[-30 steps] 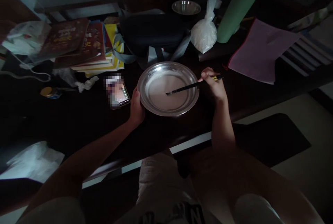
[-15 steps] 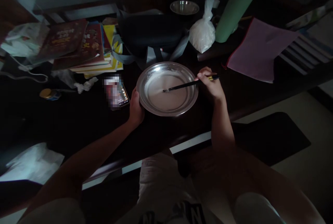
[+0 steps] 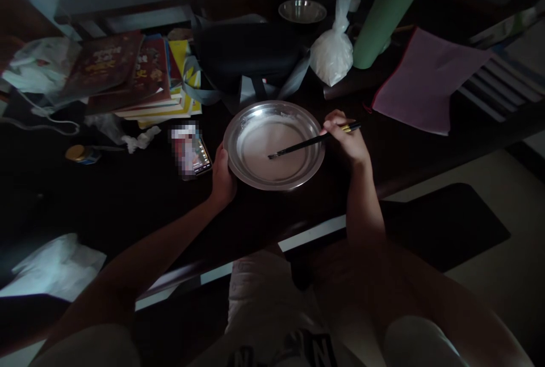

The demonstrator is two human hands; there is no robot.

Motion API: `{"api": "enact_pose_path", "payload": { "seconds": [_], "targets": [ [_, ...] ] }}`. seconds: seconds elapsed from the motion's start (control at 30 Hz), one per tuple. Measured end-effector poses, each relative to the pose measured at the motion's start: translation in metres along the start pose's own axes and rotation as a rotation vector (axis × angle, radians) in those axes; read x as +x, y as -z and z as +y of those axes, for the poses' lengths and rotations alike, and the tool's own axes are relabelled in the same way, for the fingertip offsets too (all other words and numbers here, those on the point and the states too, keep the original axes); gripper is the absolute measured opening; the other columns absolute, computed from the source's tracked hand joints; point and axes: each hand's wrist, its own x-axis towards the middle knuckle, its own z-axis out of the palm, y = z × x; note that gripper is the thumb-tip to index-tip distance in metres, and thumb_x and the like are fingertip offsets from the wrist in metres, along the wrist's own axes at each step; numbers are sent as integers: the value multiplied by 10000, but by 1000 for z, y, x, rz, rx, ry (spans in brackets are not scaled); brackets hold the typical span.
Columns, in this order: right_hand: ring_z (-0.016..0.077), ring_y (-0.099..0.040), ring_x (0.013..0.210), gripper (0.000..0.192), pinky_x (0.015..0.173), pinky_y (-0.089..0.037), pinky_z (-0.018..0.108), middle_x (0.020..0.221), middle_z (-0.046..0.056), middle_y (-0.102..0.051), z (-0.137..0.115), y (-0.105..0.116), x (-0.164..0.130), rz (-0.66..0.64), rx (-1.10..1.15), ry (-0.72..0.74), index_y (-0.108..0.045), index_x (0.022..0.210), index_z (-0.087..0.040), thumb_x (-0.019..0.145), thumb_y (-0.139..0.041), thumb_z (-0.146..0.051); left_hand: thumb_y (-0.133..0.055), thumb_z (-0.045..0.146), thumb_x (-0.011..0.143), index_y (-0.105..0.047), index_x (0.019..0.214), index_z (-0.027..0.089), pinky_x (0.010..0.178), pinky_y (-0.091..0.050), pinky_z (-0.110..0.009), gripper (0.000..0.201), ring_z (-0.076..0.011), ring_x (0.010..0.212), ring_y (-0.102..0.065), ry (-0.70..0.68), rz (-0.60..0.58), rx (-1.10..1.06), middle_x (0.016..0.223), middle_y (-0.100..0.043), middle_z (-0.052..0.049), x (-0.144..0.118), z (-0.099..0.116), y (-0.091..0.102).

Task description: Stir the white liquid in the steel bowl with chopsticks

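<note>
A shiny metal bowl with a wide rim rests on the dark table, holding a pale, milky mixture. My left hand grips its left side, thumb against the rim and the other fingers mostly hidden behind it. Black chopsticks with gold bands near the upper end are pinched in my right hand, just beyond the bowl's right rim. They slant down to the left, tips in the mixture near its middle; whether one stick or two shows is hard to tell.
Left of the bowl lies a lit phone, with stacked books and a small jar farther left. Behind stand a black bag, a knotted bag of white powder, another metal bowl and a green cylinder. A purple cloth lies right.
The chopstick tips have shifted slightly toward me in the mixture. My left hand and the bowl have stayed in place.
</note>
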Motion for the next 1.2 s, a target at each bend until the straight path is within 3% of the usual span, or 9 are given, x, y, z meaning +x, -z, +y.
{"api": "enact_pose_path", "payload": {
  "seconds": [0.1,0.23,0.37,0.53,0.7,0.87,1.03,1.2],
  "targets": [
    [335,-728,1120,670,1242,-617,660,947,43,-668,2,-1,0,-10,-27,4,-863,806,-361,908,-920,-1021,-808,955,1095,-922,1393,265,1512,-584,-604,760,-404,1635,-784,-3,6,-6,1549,-925,-146,-1,2,-1],
    [328,-713,1107,767,1242,-591,656,928,39,-653,0,0,-1,63,-1,-2,-830,736,-355,882,-865,-1106,-820,980,1076,-934,1397,290,1492,-613,-592,770,-405,1610,-802,0,13,-12,1555,-924,-134,-2,3,-3],
    [323,-721,1106,785,1213,-598,630,922,33,-673,-5,-3,-1,-14,-3,-5,-854,754,-356,818,-889,-1138,-819,972,1081,-942,1441,319,1489,-624,-583,756,-408,1636,-797,-6,11,-5,1549,-926,-126,-2,1,-3],
    [322,-723,1077,800,1190,-614,620,886,31,-663,-6,-2,0,102,-17,-9,-807,725,-349,845,-861,-1138,-796,947,1107,-935,1471,297,1463,-639,-569,758,-393,1623,-809,-13,12,-4,1537,-929,-128,0,-3,-3],
    [323,-712,1081,823,1176,-609,624,890,32,-655,-6,-3,0,-14,-20,-9,-824,740,-354,793,-866,-1174,-813,979,1073,-936,1423,296,1486,-605,-582,777,-386,1612,-811,-8,6,-5,1532,-936,-128,1,-2,-1],
    [323,-722,1091,760,1195,-615,624,903,38,-648,-2,0,-1,92,-9,2,-812,736,-352,907,-859,-1091,-837,957,1067,-930,1355,269,1491,-607,-588,752,-405,1615,-806,6,14,-38,1545,-941,-137,0,2,-3],
    [333,-745,1118,662,1228,-634,639,910,33,-680,1,0,0,7,-31,-6,-850,792,-361,891,-957,-1007,-869,961,1047,-920,1300,262,1499,-604,-598,745,-405,1600,-808,7,30,-51,1552,-937,-136,-1,1,-5],
    [318,-744,1113,662,1218,-636,619,921,34,-663,2,0,-1,88,-19,-6,-820,773,-350,978,-889,-976,-792,905,1146,-907,1352,269,1503,-601,-586,678,-398,1629,-790,4,-2,-34,1539,-930,-136,0,-3,0]
  ]
}}
